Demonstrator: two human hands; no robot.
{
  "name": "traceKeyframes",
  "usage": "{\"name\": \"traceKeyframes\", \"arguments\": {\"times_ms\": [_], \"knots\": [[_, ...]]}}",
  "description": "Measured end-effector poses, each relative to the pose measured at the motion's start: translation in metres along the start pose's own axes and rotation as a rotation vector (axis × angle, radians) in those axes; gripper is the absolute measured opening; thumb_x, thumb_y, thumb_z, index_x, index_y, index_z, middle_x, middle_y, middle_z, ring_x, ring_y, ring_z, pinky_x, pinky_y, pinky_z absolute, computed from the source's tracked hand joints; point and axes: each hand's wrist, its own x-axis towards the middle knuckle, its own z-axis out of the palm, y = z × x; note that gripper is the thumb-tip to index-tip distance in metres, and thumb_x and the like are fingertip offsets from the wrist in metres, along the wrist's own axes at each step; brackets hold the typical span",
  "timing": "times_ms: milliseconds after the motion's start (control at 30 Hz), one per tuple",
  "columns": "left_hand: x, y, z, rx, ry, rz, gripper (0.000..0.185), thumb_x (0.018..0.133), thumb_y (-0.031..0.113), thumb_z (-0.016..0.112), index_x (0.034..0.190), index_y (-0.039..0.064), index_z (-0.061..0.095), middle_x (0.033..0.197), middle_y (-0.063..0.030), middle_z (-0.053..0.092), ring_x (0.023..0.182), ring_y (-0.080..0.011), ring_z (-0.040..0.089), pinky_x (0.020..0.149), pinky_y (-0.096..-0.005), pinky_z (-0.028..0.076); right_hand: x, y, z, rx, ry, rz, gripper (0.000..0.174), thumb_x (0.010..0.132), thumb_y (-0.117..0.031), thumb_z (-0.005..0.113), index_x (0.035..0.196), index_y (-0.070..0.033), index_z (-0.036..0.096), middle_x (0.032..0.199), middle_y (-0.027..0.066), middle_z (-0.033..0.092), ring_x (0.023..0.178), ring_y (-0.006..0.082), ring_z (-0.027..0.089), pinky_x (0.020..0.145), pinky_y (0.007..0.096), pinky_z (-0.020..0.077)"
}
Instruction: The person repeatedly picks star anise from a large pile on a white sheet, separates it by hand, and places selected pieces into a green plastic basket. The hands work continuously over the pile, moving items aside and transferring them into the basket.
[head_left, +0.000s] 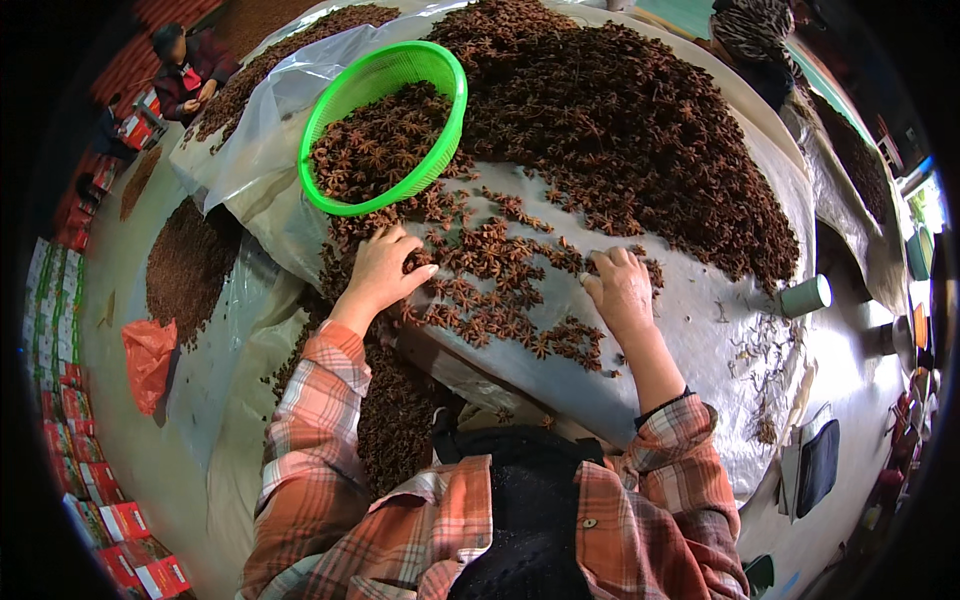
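Note:
Dried star anise pods (487, 277) lie loosely spread on a plastic-covered work surface (697, 330) before me. My left hand (386, 266) rests over pods at the left of this spread, fingers curled; whether it grips any is hidden. To the right, my right hand (621, 285) touches the edge of the spread with bent fingers, and its fingertips are partly hidden. A bright green plastic mesh basket (457, 127), tilted and partly filled with star anise, stands just beyond my left hand. Behind the spread rises a large heap of star anise (600, 127).
A green-and-white cup (806, 296) lies at the right edge. More star anise (390, 420) lies below the near edge. On the floor at left are a brown heap (187, 270) and a red plastic bag (148, 364). People are at upper left and upper right.

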Motion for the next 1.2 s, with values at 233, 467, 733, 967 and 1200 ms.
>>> {"name": "traceKeyframes", "arguments": {"times_ms": [233, 467, 733, 967, 1200], "knots": [[0.010, 0.055, 0.015, 0.015, 0.171, 0.237, 0.050, 0.090, 0.042, 0.066, 0.130, 0.013, 0.058, 0.144, -0.0113, 0.045, 0.137, -0.0320, 0.034, 0.115, -0.0504, 0.026, 0.043, -0.040, 0.032, 0.285, 0.105, -0.187, 0.016, 0.084, -0.009, 0.065, 0.099, -0.005, 0.068, 0.095, 0.0099, 0.062, 0.092, 0.0274, 0.060, 0.081, 0.0394, 0.0482], [-0.007, 0.058, 0.035, 0.000, 0.057, 0.184, 0.052, 0.087, 0.044, 0.067, 0.125, 0.008, 0.062, 0.144, -0.0140, 0.045, 0.137, -0.0390, 0.033, 0.108, -0.0634, 0.028, 0.052, -0.056, 0.049, -0.042, -0.040, -0.386, 0.012, 0.072, -0.004, 0.062, 0.081, -0.011, 0.059, 0.081, 0.0063, 0.060, 0.080, 0.0261, 0.063, 0.072, 0.0375, 0.0495], [-0.052, 0.020, 0.030, -0.399, 0.487, 0.115, 0.021, 0.085, 0.025, 0.072, 0.093, 0.005, 0.068, 0.115, -0.0095, 0.066, 0.119, -0.0343, 0.053, 0.103, -0.0487, 0.038, 0.062, -0.072, 0.052, -0.105, -0.168, -0.182, 0.012, 0.073, -0.003, 0.064, 0.082, -0.008, 0.058, 0.085, 0.0105, 0.065, 0.077, 0.0284, 0.068, 0.067, 0.0406, 0.0543], [-0.068, 0.037, 0.019, -0.326, 0.555, 0.111, 0.015, 0.085, 0.014, 0.070, 0.094, 0.003, 0.065, 0.108, -0.0092, 0.065, 0.109, -0.0333, 0.057, 0.098, -0.0460, 0.043, 0.085, -0.087, 0.050, -0.185, -0.453, -0.055, 0.018, 0.078, -0.004, 0.065, 0.096, -0.003, 0.064, 0.087, 0.0161, 0.071, 0.084, 0.0324, 0.071, 0.070, 0.0405, 0.0574], [-0.005, 0.071, 0.020, -0.450, 0.443, 0.257, 0.021, 0.088, 0.011, 0.068, 0.104, -0.002, 0.064, 0.118, -0.0153, 0.065, 0.106, -0.0339, 0.063, 0.090, -0.0405, 0.053, 0.095, -0.077, 0.042, -0.046, -0.477, 0.021, 0.017, 0.082, -0.011, 0.061, 0.094, -0.003, 0.067, 0.092, 0.0177, 0.071, 0.088, 0.0351, 0.069, 0.076, 0.0438, 0.0559]]}}
